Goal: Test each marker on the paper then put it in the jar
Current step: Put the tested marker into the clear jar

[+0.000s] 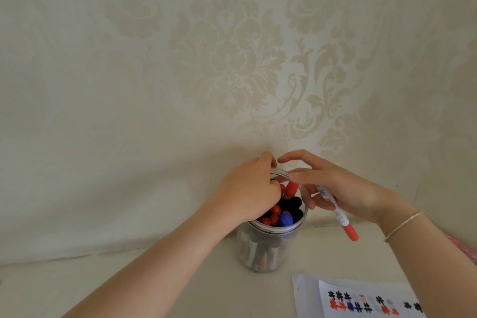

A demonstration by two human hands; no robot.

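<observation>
Clear jar stands on the bench, close to the patterned wall. It is packed with capped markers: red, black, one blue cap.

Left hand reaches into the jar mouth, fingers curled among the caps; what it grips cannot be told.

Right hand sits at the jar's right rim, pinching a white marker with red caps, one end over the jar mouth, the other pointing down and away.

Paper with red, black and blue test marks lies right of the jar, nearer the person.
</observation>
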